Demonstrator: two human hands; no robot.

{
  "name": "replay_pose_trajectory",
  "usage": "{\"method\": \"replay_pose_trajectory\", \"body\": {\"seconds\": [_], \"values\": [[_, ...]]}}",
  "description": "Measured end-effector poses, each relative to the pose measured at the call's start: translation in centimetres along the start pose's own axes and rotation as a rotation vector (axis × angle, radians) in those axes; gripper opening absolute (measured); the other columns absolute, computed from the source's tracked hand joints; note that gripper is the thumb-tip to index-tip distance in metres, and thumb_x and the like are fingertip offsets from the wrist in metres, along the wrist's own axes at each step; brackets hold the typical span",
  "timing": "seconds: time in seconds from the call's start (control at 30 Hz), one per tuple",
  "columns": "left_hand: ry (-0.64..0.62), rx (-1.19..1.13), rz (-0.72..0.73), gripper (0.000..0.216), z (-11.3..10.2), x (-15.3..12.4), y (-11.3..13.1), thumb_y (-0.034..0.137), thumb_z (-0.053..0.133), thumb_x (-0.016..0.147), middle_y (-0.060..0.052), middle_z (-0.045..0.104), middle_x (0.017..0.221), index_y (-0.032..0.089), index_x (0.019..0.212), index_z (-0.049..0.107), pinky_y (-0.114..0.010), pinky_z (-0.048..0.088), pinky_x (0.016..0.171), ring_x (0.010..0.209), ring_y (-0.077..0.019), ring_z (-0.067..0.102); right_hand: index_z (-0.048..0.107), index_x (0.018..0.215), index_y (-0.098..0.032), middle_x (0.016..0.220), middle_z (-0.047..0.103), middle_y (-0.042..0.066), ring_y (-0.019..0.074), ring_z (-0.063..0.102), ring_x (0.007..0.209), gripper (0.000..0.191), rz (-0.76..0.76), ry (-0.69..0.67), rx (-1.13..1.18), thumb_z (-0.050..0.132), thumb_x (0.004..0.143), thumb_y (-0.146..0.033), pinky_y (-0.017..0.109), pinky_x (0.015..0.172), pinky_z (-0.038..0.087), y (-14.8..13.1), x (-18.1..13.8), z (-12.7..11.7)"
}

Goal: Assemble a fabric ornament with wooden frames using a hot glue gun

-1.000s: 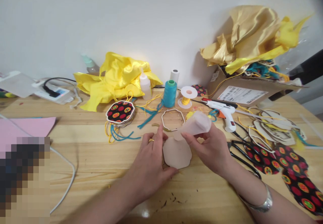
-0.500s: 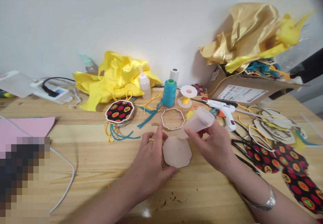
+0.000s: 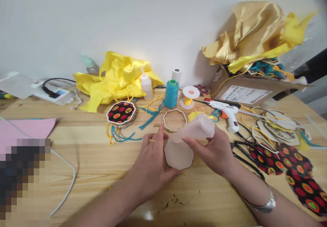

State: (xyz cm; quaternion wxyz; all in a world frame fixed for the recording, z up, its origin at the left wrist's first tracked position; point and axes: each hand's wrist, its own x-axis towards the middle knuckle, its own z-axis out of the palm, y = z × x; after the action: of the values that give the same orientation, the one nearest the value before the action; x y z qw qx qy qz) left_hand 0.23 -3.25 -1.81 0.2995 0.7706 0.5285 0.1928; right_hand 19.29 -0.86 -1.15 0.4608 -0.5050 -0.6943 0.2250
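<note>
My left hand (image 3: 153,159) lies along the left side of a beige scalloped board (image 3: 179,156), gripping its edge between thumb and fingers. The board rests flat on the table. In my right hand (image 3: 217,152) is a translucent white squeeze bottle (image 3: 196,128), tilted with its narrower end down at the board's upper edge. The bottle's tip is too faint to make out. Behind the bottle, partly covered by it, lies a thin scalloped frame (image 3: 165,119). A curved olive strip (image 3: 166,129) sits just beyond my left fingertips.
A teal thread cone (image 3: 171,94) and a yellow thread spool (image 3: 188,101) stand behind. To the right are a glue gun (image 3: 226,111), black-handled scissors (image 3: 245,155) and patterned fabric pieces (image 3: 306,189). Left sits a stack of patterned pieces (image 3: 121,112); a cardboard box (image 3: 245,87) stands back right.
My right hand has shifted the bottle slightly left and down, along the board's upper edge. The left hand and the board have hardly moved.
</note>
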Motion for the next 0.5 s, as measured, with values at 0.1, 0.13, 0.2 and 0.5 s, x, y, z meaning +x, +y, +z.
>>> {"method": "replay_pose_trajectory", "body": {"seconds": [0.1,0.13,0.2,0.5], "values": [[0.0,0.002,0.003,0.11,0.02,0.04,0.06,0.03,0.072,0.067,-0.009,0.05,0.123,0.018,0.146,-0.004,-0.045,0.033,0.097,0.113,-0.0297,0.037,0.06,0.088,-0.021,0.079,0.068,0.001,0.0155,0.064,0.068,0.021,-0.023,-0.027,-0.013,0.071,0.074,-0.032,0.026,0.06,0.053,-0.41,-0.05,0.13],[0.0,0.002,0.004,0.11,0.0,0.05,0.08,0.03,0.072,0.067,-0.009,0.05,0.123,0.018,0.146,-0.004,-0.046,0.033,0.096,0.113,-0.0299,0.037,0.06,0.087,-0.021,0.078,0.067,0.001,0.0154,0.063,0.067,0.021,-0.027,-0.033,-0.014,0.071,0.074,-0.032,0.025,0.06,0.052,-0.51,-0.05,0.17],[-0.002,0.002,0.002,0.111,-0.06,0.03,0.13,0.03,0.072,0.067,-0.01,0.051,0.122,0.017,0.146,-0.005,-0.047,0.033,0.096,0.113,-0.03,0.037,0.06,0.087,-0.02,0.079,0.067,0.001,0.0149,0.063,0.068,0.02,-0.034,-0.043,-0.013,0.071,0.074,-0.032,0.024,0.06,0.052,-0.65,-0.06,0.23],[0.004,0.006,0.001,0.11,-0.12,0.04,0.13,0.026,0.07,0.066,-0.01,0.051,0.122,0.017,0.147,-0.004,-0.049,0.034,0.096,0.114,-0.0315,0.038,0.06,0.086,-0.021,0.079,0.067,0.001,0.0145,0.062,0.068,0.017,-0.043,-0.093,-0.024,0.069,0.076,-0.031,0.024,0.06,0.051,-1.12,-0.16,0.15]]}}
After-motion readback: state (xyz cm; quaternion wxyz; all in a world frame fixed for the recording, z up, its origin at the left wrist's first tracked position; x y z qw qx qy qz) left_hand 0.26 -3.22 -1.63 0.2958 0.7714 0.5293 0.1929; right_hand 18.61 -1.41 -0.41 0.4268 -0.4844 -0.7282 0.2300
